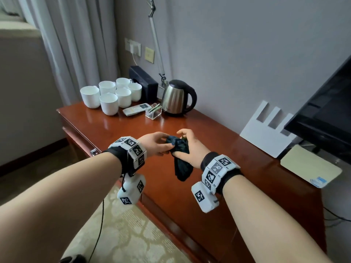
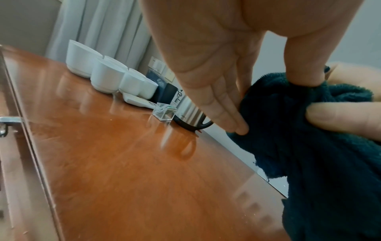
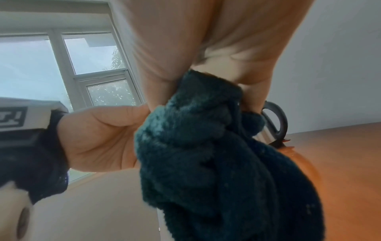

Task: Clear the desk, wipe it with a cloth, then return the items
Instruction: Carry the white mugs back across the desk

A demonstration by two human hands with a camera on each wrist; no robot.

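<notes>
A dark teal cloth (image 1: 180, 158) hangs bunched above the middle of the red-brown desk (image 1: 218, 168). My left hand (image 1: 157, 144) pinches its upper left part between thumb and fingers. My right hand (image 1: 187, 147) grips the cloth from the right, and the rest of the cloth dangles below the palm. In the left wrist view the cloth (image 2: 309, 138) is squeezed between my thumb and straight fingers (image 2: 233, 120). In the right wrist view the cloth (image 3: 216, 154) fills the centre, held against my right palm.
Several white cups (image 1: 112, 95), a white remote (image 1: 135, 109), a clear acrylic holder (image 1: 153, 112), a black box (image 1: 144, 82) and a steel kettle (image 1: 177, 97) stand at the desk's far left. A white board (image 1: 266, 130), a TV (image 1: 326, 114) and a beige pad (image 1: 309, 166) occupy the right.
</notes>
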